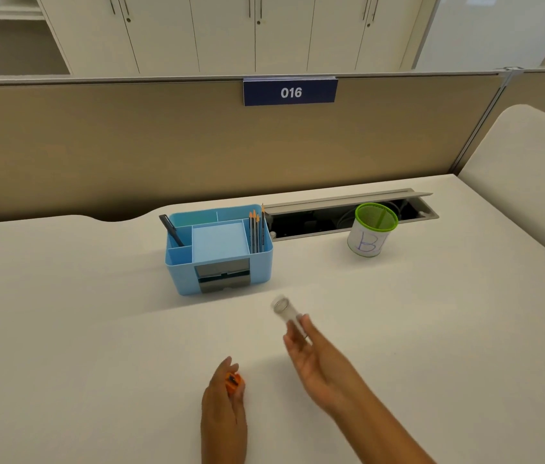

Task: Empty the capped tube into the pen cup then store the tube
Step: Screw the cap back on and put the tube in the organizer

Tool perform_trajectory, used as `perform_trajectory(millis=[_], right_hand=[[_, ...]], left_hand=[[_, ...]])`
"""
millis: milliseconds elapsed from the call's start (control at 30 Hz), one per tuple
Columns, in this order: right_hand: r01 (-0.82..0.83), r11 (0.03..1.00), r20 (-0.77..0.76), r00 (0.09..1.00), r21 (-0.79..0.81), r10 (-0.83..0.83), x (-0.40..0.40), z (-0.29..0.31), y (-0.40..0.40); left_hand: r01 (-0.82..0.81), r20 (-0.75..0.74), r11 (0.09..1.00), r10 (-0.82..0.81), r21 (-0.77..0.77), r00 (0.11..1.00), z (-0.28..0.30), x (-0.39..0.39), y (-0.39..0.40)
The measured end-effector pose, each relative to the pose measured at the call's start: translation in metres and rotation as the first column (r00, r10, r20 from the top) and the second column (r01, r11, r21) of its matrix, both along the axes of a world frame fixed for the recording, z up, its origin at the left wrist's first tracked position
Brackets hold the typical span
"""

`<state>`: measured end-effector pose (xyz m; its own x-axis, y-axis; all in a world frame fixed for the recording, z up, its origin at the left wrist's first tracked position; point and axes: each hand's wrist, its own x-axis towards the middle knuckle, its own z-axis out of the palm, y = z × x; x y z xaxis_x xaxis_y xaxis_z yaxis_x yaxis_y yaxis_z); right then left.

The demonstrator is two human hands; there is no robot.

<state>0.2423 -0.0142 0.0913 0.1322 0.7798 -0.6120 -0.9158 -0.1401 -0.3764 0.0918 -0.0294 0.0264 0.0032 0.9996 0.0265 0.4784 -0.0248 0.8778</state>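
Pale off-white surface (80, 329), blue desk organiser (219, 252) standing on it near the back edge, green-rimmed white mesh cup (372, 230) marked with a letter B to the organiser's right, well apart, open cable tray (348, 214) set into the surface behind the cup

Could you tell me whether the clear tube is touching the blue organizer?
Apart: the head view shows bare desk between the clear tube, held in the right hand, and the blue organizer.

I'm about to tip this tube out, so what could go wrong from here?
The clear tube sits loosely at the right hand's fingertips, so it might slip. The green pen cup stands far off beside an open cable tray; contents could spill in there. The orange cap in the left hand could drop.
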Motion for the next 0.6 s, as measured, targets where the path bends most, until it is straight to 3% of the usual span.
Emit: perform_trajectory(millis=[133, 267, 367, 467, 600], right_hand=[[-0.131, 0.987, 0.153, 0.978, -0.096, 0.145, -0.028, -0.023, -0.029], [-0.202, 0.97, 0.428, 0.871, -0.132, 0.24, -0.04, -0.033, -0.042], [-0.281, 0.951, 0.659, 0.692, -0.13, 0.295, -0.043, -0.029, -0.049], [-0.355, 0.916, 0.859, 0.394, -0.185, 0.326, -0.045, -0.023, -0.056], [-0.349, 0.928, 0.922, 0.302, -0.129, 0.242, -0.053, -0.017, -0.061]], left_hand=[[-0.012, 0.024, 1.0, 0.012, 0.009, 1.0, 0.005, -0.012, 0.0], [0.025, 0.024, 1.0, -0.025, -0.002, 0.999, 0.008, -0.03, 0.002], [0.096, -0.055, 0.995, -0.098, -0.031, 0.994, 0.004, -0.042, 0.003], [0.178, -0.148, 0.981, -0.187, -0.072, 0.971, 0.006, -0.051, 0.001], [0.27, -0.255, 0.936, -0.324, -0.225, 0.911, 0.017, -0.05, -0.003]])
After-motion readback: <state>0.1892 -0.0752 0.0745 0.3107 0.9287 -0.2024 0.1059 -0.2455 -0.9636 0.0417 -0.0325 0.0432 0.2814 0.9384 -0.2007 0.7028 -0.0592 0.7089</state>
